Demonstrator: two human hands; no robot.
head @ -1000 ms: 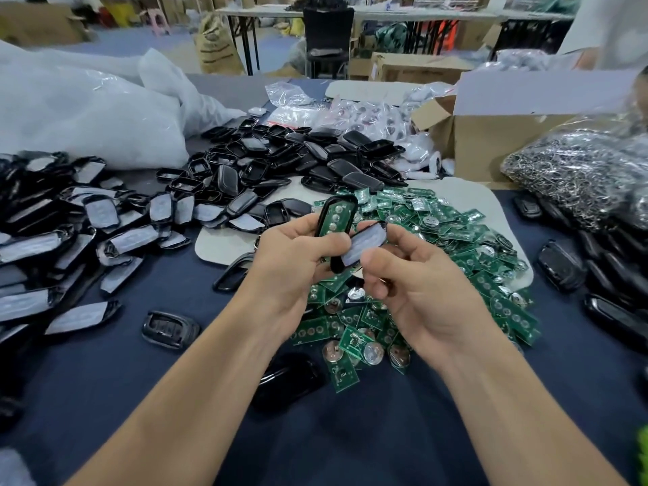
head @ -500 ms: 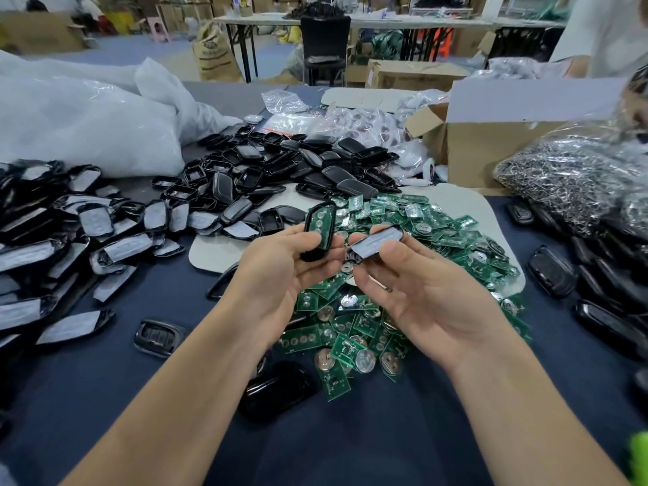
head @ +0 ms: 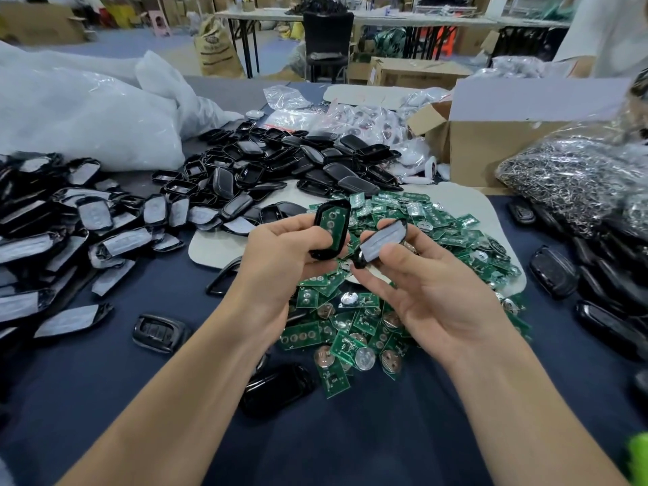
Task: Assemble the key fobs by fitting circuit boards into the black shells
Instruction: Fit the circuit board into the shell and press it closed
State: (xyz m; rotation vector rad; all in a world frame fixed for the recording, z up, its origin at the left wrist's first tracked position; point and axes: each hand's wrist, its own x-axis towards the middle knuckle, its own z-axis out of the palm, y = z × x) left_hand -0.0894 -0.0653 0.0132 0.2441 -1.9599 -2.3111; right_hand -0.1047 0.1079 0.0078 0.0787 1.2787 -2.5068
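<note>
Head: PCB pile (head: 438, 219) btwn shell heaps (head: 245, 177), box (head: 491, 152) behind.

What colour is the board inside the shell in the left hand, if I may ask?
The board is green, seen best in the head view.

The right hand (head: 438, 296) has swung its film-faced cover (head: 384, 240) rightward off the board-filled shell (head: 331, 226) in the left hand (head: 277, 264); their upper ends now stand apart.

A black chair (head: 328, 36) stands on blue-grey floor (head: 115, 42), a long table (head: 385, 20) behind it, a printed sack (head: 217, 47) to its left, a cardboard box (head: 417, 75) to its right.
</note>
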